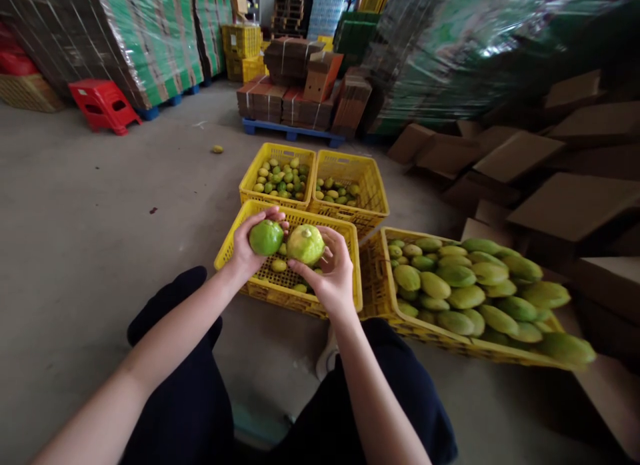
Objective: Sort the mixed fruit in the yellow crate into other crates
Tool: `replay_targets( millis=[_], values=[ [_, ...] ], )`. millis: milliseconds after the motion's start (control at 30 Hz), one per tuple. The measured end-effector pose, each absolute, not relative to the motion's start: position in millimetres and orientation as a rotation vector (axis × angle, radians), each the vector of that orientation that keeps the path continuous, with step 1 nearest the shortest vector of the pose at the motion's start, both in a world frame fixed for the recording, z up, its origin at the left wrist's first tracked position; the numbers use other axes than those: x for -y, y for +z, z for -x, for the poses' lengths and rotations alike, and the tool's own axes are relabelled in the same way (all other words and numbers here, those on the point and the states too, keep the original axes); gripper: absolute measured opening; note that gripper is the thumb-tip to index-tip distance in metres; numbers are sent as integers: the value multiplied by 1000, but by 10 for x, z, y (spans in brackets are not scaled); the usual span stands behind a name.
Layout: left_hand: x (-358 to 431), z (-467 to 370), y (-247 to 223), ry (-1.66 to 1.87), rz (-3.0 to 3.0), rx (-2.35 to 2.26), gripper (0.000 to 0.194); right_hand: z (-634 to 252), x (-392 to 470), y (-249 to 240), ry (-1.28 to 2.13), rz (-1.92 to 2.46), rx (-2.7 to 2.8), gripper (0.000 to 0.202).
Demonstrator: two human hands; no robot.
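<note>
My left hand (pixel 247 245) is closed round a smooth green lemon (pixel 266 238). Beside it, my right hand (pixel 335 268) grips a larger yellow-green lemon (pixel 305 244) with a knobby tip, thumb below and fingers behind. Both hands hover over a yellow plastic crate (pixel 227 252) in front of me. A few small lemons, one of them a yellow lemon (pixel 279 265), lie on its slotted floor; my hands hide part of the inside.
Behind stand two more yellow crates holding lemons, a left crate (pixel 245 185) and a right crate (pixel 373 185). At right, a crate (pixel 387 265) is heaped with long green-yellow fruits. Cardboard boxes (pixel 575 205), a red stool (pixel 104 105) and a stray lemon (pixel 217 149) are around.
</note>
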State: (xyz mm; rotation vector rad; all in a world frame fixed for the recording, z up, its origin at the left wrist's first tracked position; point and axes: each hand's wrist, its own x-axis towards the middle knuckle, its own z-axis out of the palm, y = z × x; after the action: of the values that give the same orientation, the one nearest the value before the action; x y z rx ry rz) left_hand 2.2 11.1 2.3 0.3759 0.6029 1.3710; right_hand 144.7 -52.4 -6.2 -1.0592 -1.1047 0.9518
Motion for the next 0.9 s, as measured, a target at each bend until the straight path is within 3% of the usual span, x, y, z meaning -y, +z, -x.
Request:
replay_targets(
  millis=[367,900],
  values=[
    [-51,34,61,1316,-521,-540,11,-1461,547,-80,881,1028,1220,58],
    [-226,16,-255,1276,-80,-693,17,-1368,453,-152,1122,1150,937,50]
  ],
)
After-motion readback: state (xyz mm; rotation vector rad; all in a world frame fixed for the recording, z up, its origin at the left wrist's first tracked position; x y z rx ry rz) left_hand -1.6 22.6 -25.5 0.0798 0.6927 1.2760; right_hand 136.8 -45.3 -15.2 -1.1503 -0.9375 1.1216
